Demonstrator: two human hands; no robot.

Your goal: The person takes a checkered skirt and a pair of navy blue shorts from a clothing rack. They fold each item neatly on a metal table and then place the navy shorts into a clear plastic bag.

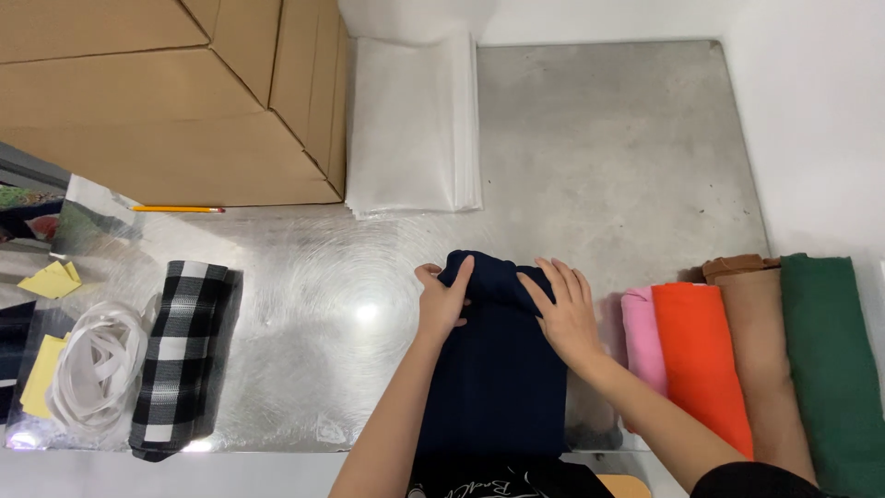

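A dark navy cloth (498,369) lies on the shiny metal table (599,148) near its front edge. My left hand (444,300) grips the cloth's far left corner, fingers curled over the folded edge. My right hand (564,312) lies flat with fingers spread on the cloth's far right part, pressing it down. The far end of the cloth is bunched up between the two hands.
Rolls of pink (643,337), orange (701,360), brown (756,360) and green (830,360) fabric lie at right. A stack of white sheets (415,120) and cardboard boxes (157,92) stand at the back. A black-and-white checked roll (180,355), white strap (92,364), yellow notes (51,279) and a pencil (175,209) lie at left.
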